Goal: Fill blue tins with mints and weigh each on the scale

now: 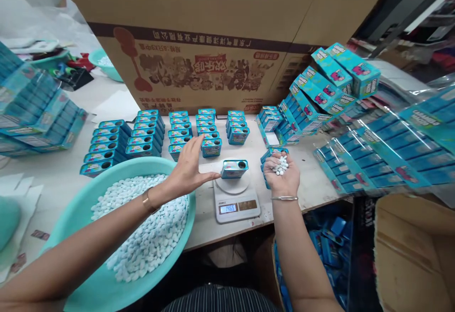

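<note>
A small blue candy tin (234, 169) stands on the round plate of a white digital scale (237, 205); its display seems to read 1465, any decimal point being unclear. My left hand (187, 169) is open beside the tin, with fingers apart and the thumb tip close to its left side. Whether the thumb touches it I cannot tell. My right hand (286, 181), palm up and cupped, holds a small heap of white candies (280, 165). More tins, partly hidden, stand behind that hand. Under my left forearm sits a turquoise basin (189, 222) with many pale candies (142, 236).
Rows of blue tins (144, 134) with dark openings line the table behind the basin and scale. A big cardboard box (213, 13) stands behind them. Blue display cartons (320, 94) are piled at right, others (31, 103) at left. Below the table edge is a container of blue tins (330, 250).
</note>
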`<control>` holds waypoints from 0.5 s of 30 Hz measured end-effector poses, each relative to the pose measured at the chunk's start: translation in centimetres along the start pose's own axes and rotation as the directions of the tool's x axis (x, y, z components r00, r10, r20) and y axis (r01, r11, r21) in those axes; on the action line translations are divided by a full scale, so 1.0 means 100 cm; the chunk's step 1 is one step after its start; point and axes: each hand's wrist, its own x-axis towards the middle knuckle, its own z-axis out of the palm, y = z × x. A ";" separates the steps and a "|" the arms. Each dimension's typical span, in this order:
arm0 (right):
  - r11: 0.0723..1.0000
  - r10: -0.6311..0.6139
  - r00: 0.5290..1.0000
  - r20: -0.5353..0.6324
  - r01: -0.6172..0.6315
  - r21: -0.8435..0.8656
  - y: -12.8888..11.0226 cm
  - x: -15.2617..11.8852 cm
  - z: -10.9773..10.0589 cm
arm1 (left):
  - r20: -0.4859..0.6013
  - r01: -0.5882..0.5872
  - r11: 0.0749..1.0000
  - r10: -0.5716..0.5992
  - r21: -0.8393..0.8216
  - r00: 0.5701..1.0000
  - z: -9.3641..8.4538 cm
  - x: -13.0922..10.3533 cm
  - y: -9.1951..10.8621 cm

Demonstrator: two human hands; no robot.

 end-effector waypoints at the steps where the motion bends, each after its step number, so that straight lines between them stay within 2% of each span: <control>1: 1.000 -0.009 1.000 -0.010 0.009 -0.017 0.003 0.001 0.004 | 0.011 -0.013 1.000 0.014 -0.023 1.000 0.004 0.002 0.003; 5: 0.995 -0.071 0.994 -0.083 0.065 -0.071 0.018 0.005 0.020 | 0.060 -0.062 0.991 0.070 -0.118 0.996 0.023 0.014 0.018; 8: 0.989 -0.109 0.985 -0.134 0.093 -0.116 0.031 0.008 0.032 | 0.125 -0.053 0.985 0.074 -0.162 0.989 0.042 0.028 0.030; 12: 0.964 -0.181 0.974 -0.136 0.149 -0.219 0.044 0.013 0.039 | 0.219 0.023 0.981 0.020 -0.193 0.976 0.064 0.045 0.042; 15: 0.935 -0.243 0.962 -0.124 0.198 -0.295 0.051 0.015 0.038 | 0.250 0.099 0.969 -0.040 -0.228 0.967 0.073 0.052 0.045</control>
